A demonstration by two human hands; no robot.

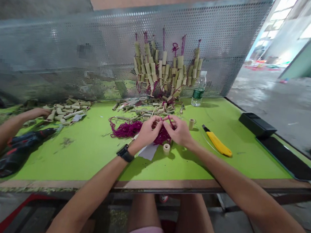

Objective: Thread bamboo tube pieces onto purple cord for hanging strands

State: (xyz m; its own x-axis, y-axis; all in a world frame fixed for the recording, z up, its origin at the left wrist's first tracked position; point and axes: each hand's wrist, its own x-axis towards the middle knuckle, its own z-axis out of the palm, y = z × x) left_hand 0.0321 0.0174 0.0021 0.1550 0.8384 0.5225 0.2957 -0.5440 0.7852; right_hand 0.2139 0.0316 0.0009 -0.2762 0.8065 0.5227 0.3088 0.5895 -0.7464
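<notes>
Green table (86,153), both hands (150,130) (180,131) pinching magenta cord (128,129).

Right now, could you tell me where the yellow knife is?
The yellow knife lies on the green table, right of the right hand, past a bamboo piece.

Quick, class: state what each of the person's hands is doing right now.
Left hand: fingers pinched shut on the magenta cord.
Right hand: fingers pinched shut on the same cord.
</notes>
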